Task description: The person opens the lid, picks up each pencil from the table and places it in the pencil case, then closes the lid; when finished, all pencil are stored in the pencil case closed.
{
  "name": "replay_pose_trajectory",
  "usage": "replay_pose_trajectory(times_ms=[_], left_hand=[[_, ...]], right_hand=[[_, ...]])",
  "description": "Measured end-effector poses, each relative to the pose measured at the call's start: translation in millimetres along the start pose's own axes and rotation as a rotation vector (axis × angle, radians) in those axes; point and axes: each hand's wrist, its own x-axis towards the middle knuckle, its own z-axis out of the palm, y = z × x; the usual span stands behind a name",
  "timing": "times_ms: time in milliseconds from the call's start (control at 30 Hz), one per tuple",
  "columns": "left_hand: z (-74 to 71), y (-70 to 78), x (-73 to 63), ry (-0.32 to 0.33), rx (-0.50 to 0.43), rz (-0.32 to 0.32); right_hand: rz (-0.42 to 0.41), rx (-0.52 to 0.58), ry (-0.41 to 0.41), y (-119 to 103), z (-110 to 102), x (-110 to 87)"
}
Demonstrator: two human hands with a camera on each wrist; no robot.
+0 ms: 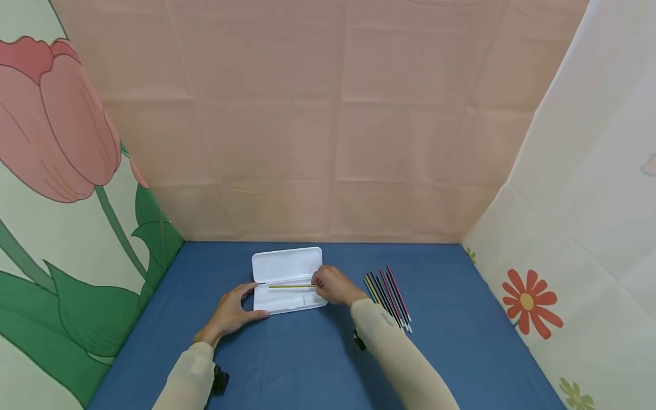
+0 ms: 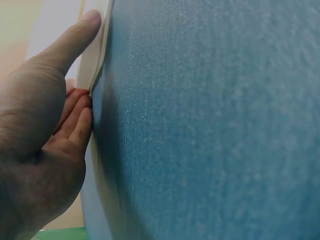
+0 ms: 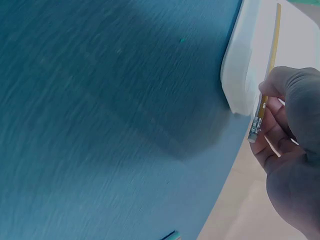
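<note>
R hand (image 1: 335, 285) fingers pinch yellow pencil (image 1: 292, 286) nr eraser end, over open white case (image 1: 269, 304). L hand (image 1: 230, 310) thumb & fingers apart, touching case's L end. Pencil bunch (image 1: 388, 287) near R hand, partly hidden by R sleeve (image 1: 397, 353). Blue surface (image 1: 461, 341) extends R to floral sheet (image 1: 574, 171), back to tan sheet (image 1: 333, 125).

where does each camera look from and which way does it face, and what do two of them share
Head: worn on the head, facing forward and down at the white case, loose pencils and blue tabletop; left hand, right hand and both sleeves show.
Left wrist: on that wrist, facing the case's edge and the tabletop; only the left hand shows.
Right wrist: on that wrist, facing the case's end; only the right hand shows, pinching a yellow pencil.
Shared: head and right wrist both show this pencil.
</note>
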Motion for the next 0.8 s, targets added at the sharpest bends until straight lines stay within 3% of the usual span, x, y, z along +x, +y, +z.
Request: replay_pose_trajectory(times_ms=[67,167,467,800], left_hand=[[0.2,0.2,-0.1,0.0,-0.007,0.0],[0.4,0.0,-0.1,0.001,-0.017,0.0],[-0.5,1.1,0.8,0.002,-0.017,-0.002],[0.2,1.9,0.5,-0.002,-0.029,-0.01]], right_hand=[[-0.035,0.003,0.015,9.8,8.9,5.5],[-0.049,0.012,0.021,7.1,11.0,9.2],[0.051,-0.067,-0.02,-12.5,13.7,14.8],[0.073,-0.058,-0.045,-21.7,15.2,19.3]])
